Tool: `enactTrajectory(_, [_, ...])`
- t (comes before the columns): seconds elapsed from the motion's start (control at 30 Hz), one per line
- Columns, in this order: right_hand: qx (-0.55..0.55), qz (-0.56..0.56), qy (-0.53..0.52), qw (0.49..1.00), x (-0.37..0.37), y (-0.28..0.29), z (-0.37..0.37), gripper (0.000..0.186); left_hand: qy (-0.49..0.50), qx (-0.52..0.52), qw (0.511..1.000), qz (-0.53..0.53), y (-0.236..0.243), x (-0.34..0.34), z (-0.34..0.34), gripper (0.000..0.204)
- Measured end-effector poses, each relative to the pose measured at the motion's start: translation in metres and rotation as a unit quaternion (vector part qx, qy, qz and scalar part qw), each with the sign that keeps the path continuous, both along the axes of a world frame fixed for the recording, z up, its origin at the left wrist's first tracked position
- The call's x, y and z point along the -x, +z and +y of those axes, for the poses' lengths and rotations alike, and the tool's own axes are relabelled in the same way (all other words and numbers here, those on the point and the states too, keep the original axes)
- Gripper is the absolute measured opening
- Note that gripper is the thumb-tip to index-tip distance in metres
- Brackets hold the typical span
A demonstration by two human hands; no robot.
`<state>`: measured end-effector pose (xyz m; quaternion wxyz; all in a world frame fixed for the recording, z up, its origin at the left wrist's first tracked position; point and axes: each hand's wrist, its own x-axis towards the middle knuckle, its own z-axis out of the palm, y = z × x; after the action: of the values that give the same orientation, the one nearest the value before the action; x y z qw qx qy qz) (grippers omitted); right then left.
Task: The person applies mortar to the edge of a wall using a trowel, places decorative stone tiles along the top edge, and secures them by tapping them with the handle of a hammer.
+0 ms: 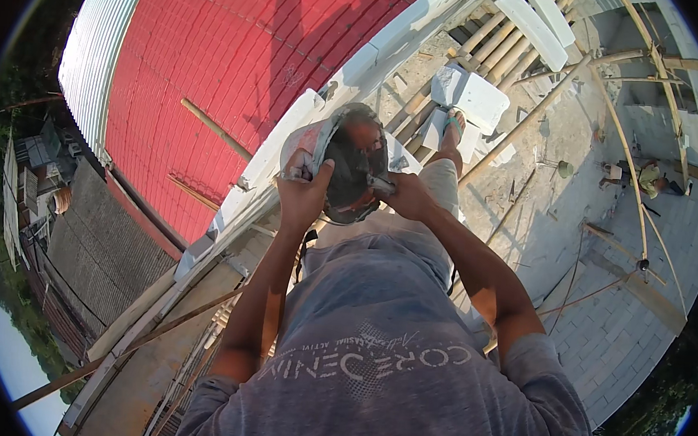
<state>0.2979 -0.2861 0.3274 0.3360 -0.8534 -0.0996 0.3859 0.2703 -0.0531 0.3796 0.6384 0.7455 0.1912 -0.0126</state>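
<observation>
A mortar-smeared bucket (pixel 353 149) is tipped in front of my body, so its dark, grey-coated inside faces me. My left hand (pixel 306 183) is closed on its left side, thumb over the rim and fingers around the outer wall. At the opposite rim, my right hand (pixel 408 196) is closed around a short grey-smeared piece (pixel 381 184); whether this is a tool handle or part of the bucket I cannot tell. Patches of reddish colour show inside the bucket.
White blocks (pixel 479 104) lie on bamboo poles (pixel 494 45), beside my sandalled foot (pixel 455 121). A block wall top (pixel 352 69) borders a red roof (pixel 222 60) on the left. Below right, another person (pixel 652 181) is among bamboo props (pixel 624 141) and a grey block wall (pixel 636 322).
</observation>
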Motion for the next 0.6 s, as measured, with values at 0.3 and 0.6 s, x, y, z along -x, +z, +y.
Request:
enactTrajectory(0.3, [-0.091,-0.083,-0.053,0.991,0.002,-0.016,-0.028,0.042,0.172,0.12,0.978,0.006,-0.031,-0.002,0.006,0.033])
enactTrajectory(0.6, [-0.07,-0.051,-0.112,0.99,-0.027,-0.089,-0.025,0.04,0.241,0.114,0.963,0.028,-0.123,-0.033,-0.011,0.031])
